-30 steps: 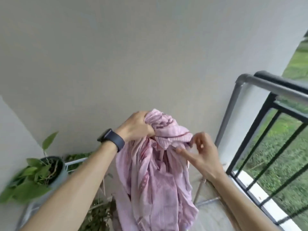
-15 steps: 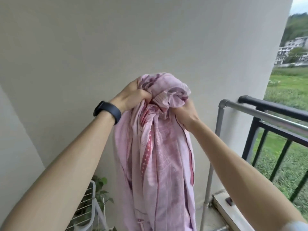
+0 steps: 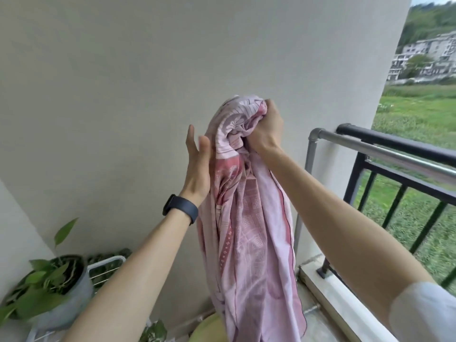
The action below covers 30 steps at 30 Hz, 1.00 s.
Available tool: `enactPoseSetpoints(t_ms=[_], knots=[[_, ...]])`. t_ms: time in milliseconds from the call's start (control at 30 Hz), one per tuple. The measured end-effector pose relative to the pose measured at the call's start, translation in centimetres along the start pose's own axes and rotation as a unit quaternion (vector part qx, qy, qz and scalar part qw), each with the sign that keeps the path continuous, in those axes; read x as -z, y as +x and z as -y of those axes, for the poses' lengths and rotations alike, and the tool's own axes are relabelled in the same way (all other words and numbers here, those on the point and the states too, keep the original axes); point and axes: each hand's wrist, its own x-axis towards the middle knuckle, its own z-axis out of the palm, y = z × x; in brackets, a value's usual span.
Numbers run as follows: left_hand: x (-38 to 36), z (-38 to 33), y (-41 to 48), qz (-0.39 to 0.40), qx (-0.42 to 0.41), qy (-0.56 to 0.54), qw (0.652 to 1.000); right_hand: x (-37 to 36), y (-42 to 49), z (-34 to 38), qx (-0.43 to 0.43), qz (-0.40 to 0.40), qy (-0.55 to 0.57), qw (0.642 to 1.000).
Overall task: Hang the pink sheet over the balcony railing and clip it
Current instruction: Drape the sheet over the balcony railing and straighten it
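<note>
Gripped in the right hand [image 3: 265, 129], the bunched pink sheet [image 3: 249, 218] hangs in the air beside the balcony railing [image 3: 394, 144]; the left hand [image 3: 198, 166], fingers straight, lies flat against the sheet's side.

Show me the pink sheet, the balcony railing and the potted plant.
pink sheet [image 3: 256, 218], head view, on its hanging middle folds.
balcony railing [image 3: 394, 142], head view, on the black top bar.
potted plant [image 3: 79, 293], head view, on the grey pot's wall.

Potted plant [image 3: 49, 290] beside wire rack [image 3: 107, 260]
</note>
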Motion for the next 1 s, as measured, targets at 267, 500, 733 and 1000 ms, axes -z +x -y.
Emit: enactPoseSetpoints(t_ms=[267,500,733,1000], knots=[[-2.2,-1.3,3.0,0.012,0.019,0.314,0.949,1.3,1.7,-0.7,0.038,0.020,0.011,0.999],[1.1,-6.8,10.8,-0.138,-0.193,0.562,0.792,5.0,6.1,-1.3,0.290,0.005,-0.223,0.931],[0.4,-5.6,11.3,-0.064,-0.223,0.527,0.817,4.8,3.3,-6.3,-0.058,0.365,-0.113,0.922],[0.6,-3.6,11.2,-0.065,-0.250,0.590,0.765,5.1,6.5,-6.1,0.092,0.124,-0.232,0.960]])
